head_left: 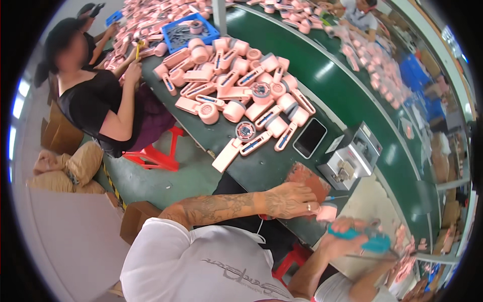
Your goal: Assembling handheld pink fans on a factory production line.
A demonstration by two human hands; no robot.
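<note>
My left hand (291,200) reaches across the bench edge, its fingers closed around a small pink handheld fan (327,212) with a rounded head. Just to the right and nearer, my right hand (343,243) is wrapped around a teal electric screwdriver (375,242), blurred by motion. The screwdriver is close to the fan, but I cannot tell whether its tip touches it. A reddish-brown worn pad (311,182) lies just beyond my left hand.
A heap of pink fans (234,83) covers the bench ahead, with a blue crate (173,31) of dark parts behind. A phone (309,138) and a metal machine (352,156) stand before the green conveyor (322,65). A co-worker (95,95) sits left; another person's forearm (371,280) is lower right.
</note>
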